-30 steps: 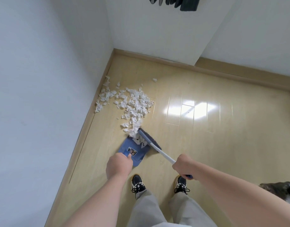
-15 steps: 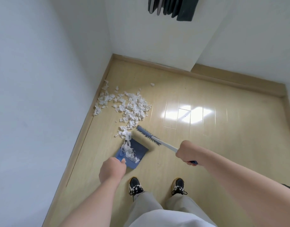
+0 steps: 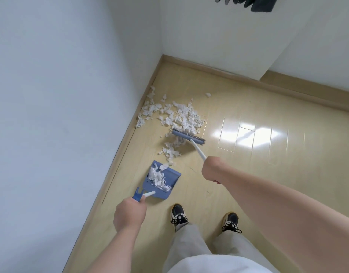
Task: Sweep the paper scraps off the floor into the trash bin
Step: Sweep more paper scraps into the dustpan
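Note:
White paper scraps [image 3: 177,115] lie heaped on the wooden floor by the left wall. My right hand [image 3: 212,168] grips the white handle of a blue broom [image 3: 188,137], whose head rests at the near edge of the heap. A smaller clump of scraps [image 3: 170,151] lies between the broom head and the blue dustpan [image 3: 162,179]. The dustpan sits on the floor with scraps in it. My left hand [image 3: 129,213] holds its handle. No trash bin is in view.
A white wall [image 3: 51,115] runs along the left with a wooden skirting board. A second wall juts out behind the heap. My two feet in black and white shoes [image 3: 178,214] stand just behind the dustpan. Dark objects [image 3: 246,2] hang at the top.
The broom head has moved away from the dustpan, up to the near edge of the heap. The dustpan stays on the floor with scraps in it. The camera has shifted.

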